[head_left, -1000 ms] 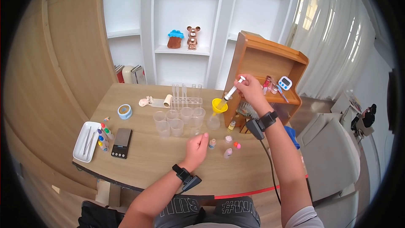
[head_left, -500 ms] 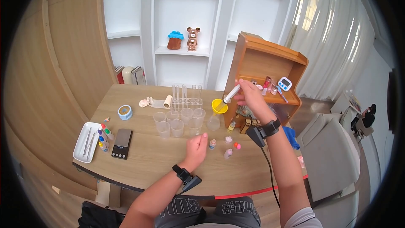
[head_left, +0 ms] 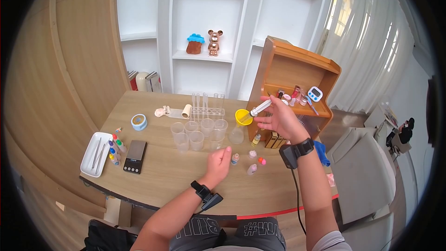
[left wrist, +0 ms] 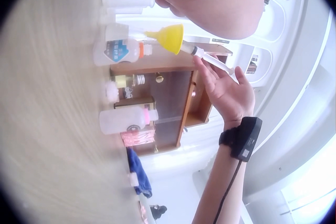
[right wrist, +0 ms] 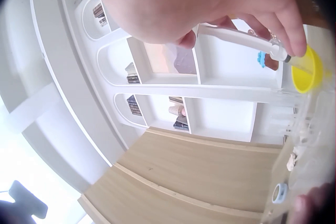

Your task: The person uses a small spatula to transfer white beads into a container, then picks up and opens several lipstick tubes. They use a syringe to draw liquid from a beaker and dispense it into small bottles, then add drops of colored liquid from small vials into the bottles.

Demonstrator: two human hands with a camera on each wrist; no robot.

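My right hand (head_left: pixel 282 120) holds a white-clear syringe (head_left: pixel 261 107) slantwise between thumb and fingers, the fingers fairly straight. The syringe's lower end leans into a yellow funnel (head_left: pixel 243 117), which sits in the mouth of a clear flask (head_left: pixel 236 135). In the right wrist view, the fingertips are close beside the funnel (right wrist: pixel 307 70). My left hand (head_left: pixel 218 165) lies curled at the table, nearer me than the flask, with nothing seen in it; its fingertips are hidden. A small bottle with an orange neck (left wrist: pixel 122 50) stands beside it.
Clear cups (head_left: pixel 196 140) and a test tube rack (head_left: pixel 208 111) stand left of the flask. Small bottles (head_left: pixel 252 169) stand to the right, before a wooden cabinet (head_left: pixel 297 72). A scale (head_left: pixel 135 157), markers (head_left: pixel 114 151) and a white tray (head_left: pixel 88 172) are at the left.
My right hand has lowered and turned more palm-up, its fingers spreading from around the syringe, which now leans flatter. My left hand has hardly moved.
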